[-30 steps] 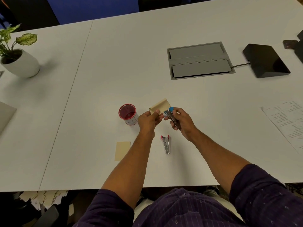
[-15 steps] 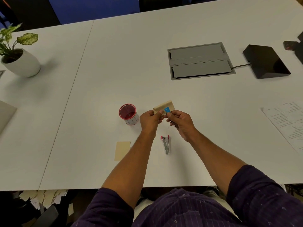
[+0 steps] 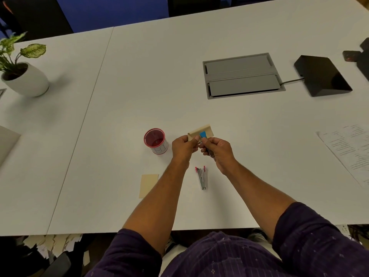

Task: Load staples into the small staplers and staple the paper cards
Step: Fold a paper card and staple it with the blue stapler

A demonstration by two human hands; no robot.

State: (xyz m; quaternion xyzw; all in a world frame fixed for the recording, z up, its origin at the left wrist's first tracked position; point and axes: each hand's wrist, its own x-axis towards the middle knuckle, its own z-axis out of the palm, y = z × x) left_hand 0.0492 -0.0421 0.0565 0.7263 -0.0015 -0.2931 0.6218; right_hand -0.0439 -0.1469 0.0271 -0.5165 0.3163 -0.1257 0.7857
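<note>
Above the desk (image 3: pixel 239 156) I note left hand (image 3: pixel 182 145) pinching the tan paper card (image 3: pixel 200 131) steady, right hand (image 3: pixel 218 150) gripping the blue stapler (image 3: pixel 203 135), its nose over the card edge, presumably to staple.

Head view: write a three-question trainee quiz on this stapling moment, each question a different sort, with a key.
1. True or false: the right hand grips the blue stapler.
2. Which lies on the table between the forearms? A) red stapler B) scissors C) pen
3. Fill in: the left hand pinches a tan paper ____.

Key: 1 true; 2 A; 3 card.
</note>
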